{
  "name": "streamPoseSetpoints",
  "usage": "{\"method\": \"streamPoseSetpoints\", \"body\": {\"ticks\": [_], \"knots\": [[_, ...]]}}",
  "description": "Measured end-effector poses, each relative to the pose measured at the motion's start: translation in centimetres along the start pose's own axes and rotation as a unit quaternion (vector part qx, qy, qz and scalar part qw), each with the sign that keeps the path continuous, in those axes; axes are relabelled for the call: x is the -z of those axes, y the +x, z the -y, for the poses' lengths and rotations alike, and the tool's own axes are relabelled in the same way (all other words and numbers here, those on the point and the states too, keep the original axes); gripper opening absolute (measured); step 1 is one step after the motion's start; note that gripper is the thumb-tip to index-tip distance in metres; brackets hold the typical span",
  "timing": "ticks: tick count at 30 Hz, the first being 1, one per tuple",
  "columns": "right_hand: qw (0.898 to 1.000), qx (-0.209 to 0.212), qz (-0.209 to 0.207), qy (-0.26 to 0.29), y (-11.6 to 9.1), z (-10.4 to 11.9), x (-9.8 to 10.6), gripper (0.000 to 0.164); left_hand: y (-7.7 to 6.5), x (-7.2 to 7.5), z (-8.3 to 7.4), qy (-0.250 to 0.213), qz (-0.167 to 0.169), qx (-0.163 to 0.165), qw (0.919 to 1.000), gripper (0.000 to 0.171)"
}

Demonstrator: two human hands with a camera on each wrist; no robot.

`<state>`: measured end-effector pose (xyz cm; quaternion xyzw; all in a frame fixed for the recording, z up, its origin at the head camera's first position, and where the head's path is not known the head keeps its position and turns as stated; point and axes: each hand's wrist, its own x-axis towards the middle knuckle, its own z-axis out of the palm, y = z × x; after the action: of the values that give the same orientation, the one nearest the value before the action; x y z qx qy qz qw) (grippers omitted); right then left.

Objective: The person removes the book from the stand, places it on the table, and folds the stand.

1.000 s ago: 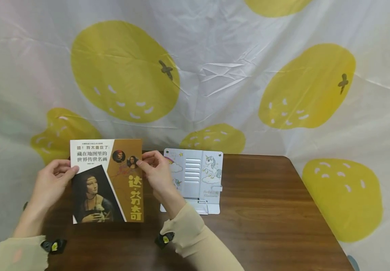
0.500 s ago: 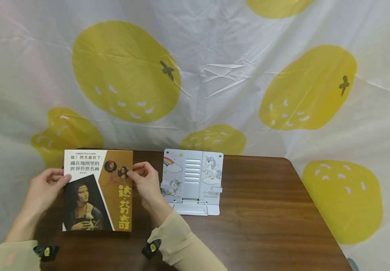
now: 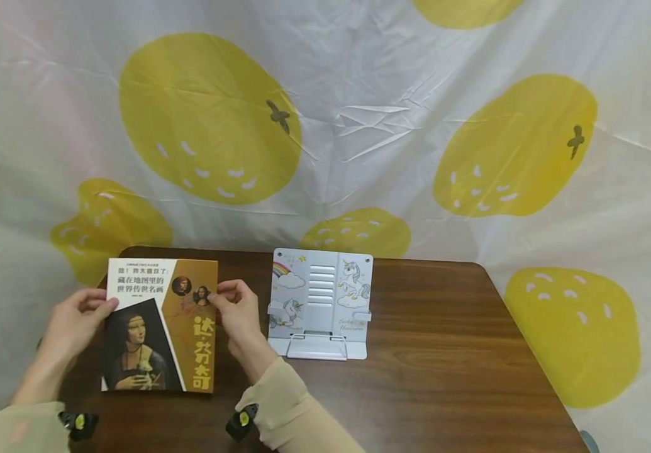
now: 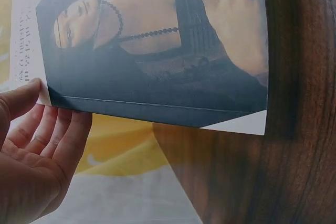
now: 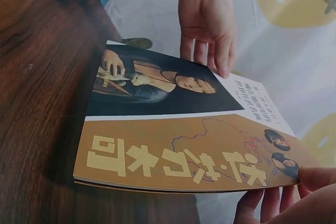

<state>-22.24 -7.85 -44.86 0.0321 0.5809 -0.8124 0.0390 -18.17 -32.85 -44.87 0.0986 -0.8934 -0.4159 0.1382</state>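
And here's the book (image 3: 159, 326), a thin one with a dark portrait (image 3: 139, 352) on its cover, up in both hands and to the left of the white unicorn stand (image 3: 321, 296), clearly apart from it. The left hand (image 3: 70, 324), on the book's edge farther from the stand, is pinching: thumb over the front, fingers tucked behind. The right hand (image 3: 243, 318), set in the gap between book and stand, pinches the nearer edge the same way, thumb beside the little round portraits (image 3: 182, 285). A neat match, both grips above the middle of the sides; that looks meant to share the weight and steer the cover square, with hardly any artwork blocked. It faces the person, right way up. Does the bottom edge brush the wooden table (image 3: 444, 352), left of the stand? From these angles it's hard to say. The stand faces the person too, its ledge (image 3: 319, 348) in front and a side clip (image 3: 361, 316) at each flank, a placing that seems to suit use from this side. Behind the stand hangs the fruit-print curtain (image 3: 370, 163).
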Motion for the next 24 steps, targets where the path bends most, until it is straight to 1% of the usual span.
{"method": "streamPoseSetpoints", "body": {"ticks": [7, 11, 14, 16, 20, 24], "knots": [[1.0, 0.011, -0.017, -0.013, 0.1, -0.7, 0.0, 0.015, 0.2, -0.5, 0.4, 0.001, 0.0, 0.0, 1.0, 0.042], [0.999, 0.015, -0.028, -0.032, 0.1, -1.3, 0.0, 0.015, 0.3, -0.9, 0.9, 0.012, -0.004, 0.021, 0.9997, 0.045], [0.998, 0.022, -0.034, -0.05, 0.3, -1.7, 0.1, 0.016, 0.4, -1.2, 1.3, 0.023, -0.008, 0.029, 0.9993, 0.045], [0.996, 0.031, -0.039, -0.069, 0.4, -1.8, 0.1, 0.015, 0.5, -1.5, 1.5, 0.027, -0.01, 0.027, 0.9992, 0.043], [0.993, 0.042, -0.045, -0.102, 0.8, -2.0, 0.3, 0.016, 1.1, -2.0, 1.9, 0.015, -0.003, 0.033, 0.9993, 0.043], [0.989, 0.045, -0.037, -0.133, 1.4, -2.1, 0.4, 0.016, 1.7, -2.6, 2.2, 0.006, 0.007, 0.045, 0.999, 0.044]]}}
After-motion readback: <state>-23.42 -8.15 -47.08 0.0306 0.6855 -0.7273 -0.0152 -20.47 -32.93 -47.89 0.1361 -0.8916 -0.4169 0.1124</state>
